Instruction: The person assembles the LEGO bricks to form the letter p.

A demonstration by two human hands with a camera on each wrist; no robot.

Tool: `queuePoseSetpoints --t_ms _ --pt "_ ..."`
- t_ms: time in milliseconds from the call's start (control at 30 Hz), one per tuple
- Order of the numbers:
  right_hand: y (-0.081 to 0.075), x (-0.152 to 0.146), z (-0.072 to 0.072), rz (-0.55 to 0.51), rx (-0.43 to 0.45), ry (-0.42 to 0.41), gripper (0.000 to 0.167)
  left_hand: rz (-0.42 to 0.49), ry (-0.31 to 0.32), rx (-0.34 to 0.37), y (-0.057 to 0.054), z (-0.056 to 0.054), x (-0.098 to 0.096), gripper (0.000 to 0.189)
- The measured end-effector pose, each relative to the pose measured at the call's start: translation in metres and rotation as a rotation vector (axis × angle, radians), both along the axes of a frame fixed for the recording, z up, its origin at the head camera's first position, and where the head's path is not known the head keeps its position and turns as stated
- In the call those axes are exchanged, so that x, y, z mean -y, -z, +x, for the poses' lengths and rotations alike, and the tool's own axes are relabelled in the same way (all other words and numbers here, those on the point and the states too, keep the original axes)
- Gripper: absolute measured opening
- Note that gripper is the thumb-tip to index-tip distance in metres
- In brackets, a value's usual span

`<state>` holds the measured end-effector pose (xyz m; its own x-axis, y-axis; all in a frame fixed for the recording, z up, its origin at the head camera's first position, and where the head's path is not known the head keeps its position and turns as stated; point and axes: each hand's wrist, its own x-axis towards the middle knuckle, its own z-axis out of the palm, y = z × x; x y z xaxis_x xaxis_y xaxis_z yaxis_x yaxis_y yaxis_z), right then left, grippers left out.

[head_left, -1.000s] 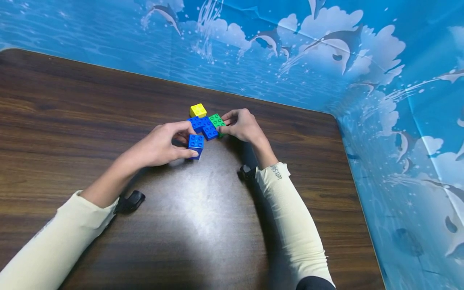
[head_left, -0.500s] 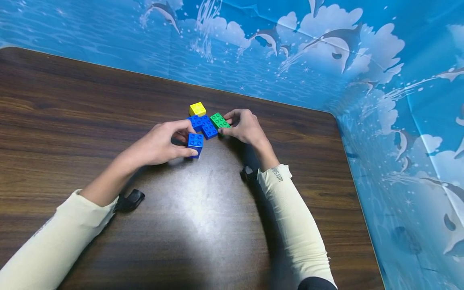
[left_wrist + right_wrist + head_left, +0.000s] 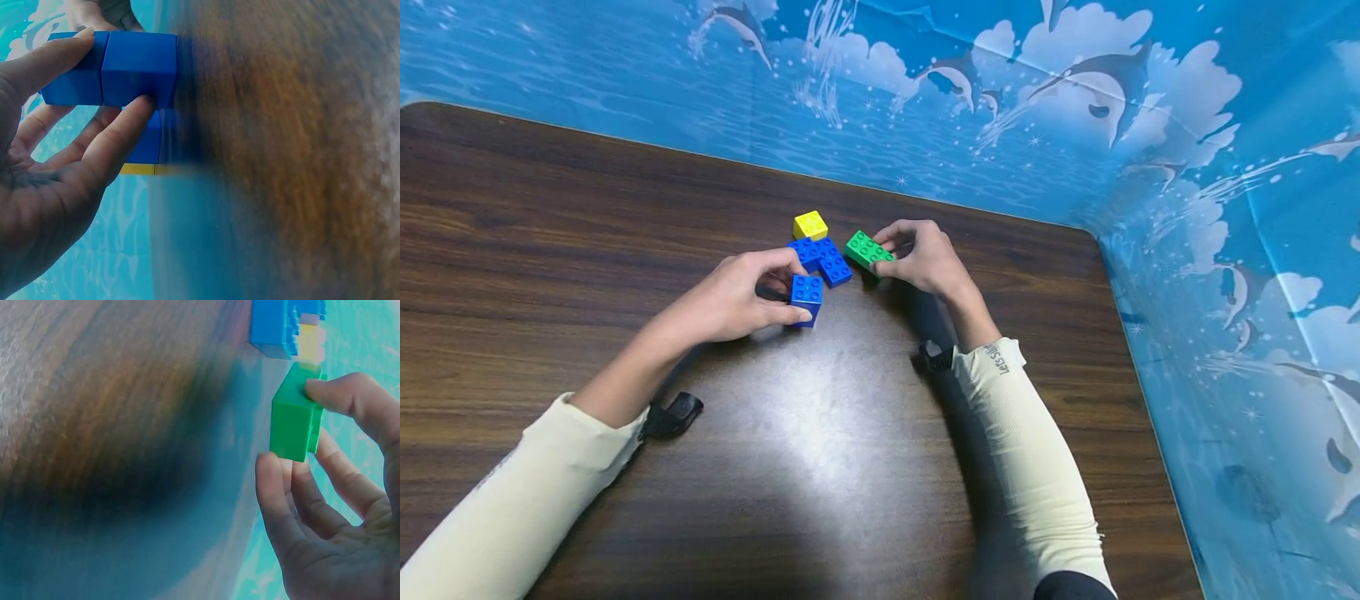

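In the head view my left hand grips a blue building block stack, thumb on its near side. The left wrist view shows a seam between two blue blocks in that grasp. Farther right, my right hand pinches a green building block by its right end. The right wrist view has the thumb on one face of the green block and fingertips at another. Just left of it lie blue blocks, partly hidden behind the left hand's stack and fingers.
A yellow block sits behind the blue ones. The dark wooden table ends at a blue dolphin-print curtain at the back and right. Black wrist cameras hang below both sleeves.
My right hand has drawn the green block to the right, away from the blue blocks, turning it slightly. The left hand and its blue stack have stayed nearly still.
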<state>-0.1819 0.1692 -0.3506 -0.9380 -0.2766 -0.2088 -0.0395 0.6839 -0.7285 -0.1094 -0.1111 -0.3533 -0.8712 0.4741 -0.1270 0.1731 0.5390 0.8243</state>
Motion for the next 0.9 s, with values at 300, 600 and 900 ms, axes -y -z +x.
queuePoseSetpoints --t_ms 300,600,900 --pt "-0.014 -0.009 0.007 -0.047 -0.032 -0.042 0.035 0.011 -0.002 0.015 -0.001 0.000 -0.001 0.034" --pt "-0.025 -0.006 0.016 -0.141 -0.067 -0.098 0.035 0.019 -0.003 0.014 0.000 -0.001 0.001 0.034" --pt "-0.041 0.002 0.027 -0.226 -0.073 -0.162 0.036 0.021 -0.004 0.028 0.000 -0.001 0.000 0.036"
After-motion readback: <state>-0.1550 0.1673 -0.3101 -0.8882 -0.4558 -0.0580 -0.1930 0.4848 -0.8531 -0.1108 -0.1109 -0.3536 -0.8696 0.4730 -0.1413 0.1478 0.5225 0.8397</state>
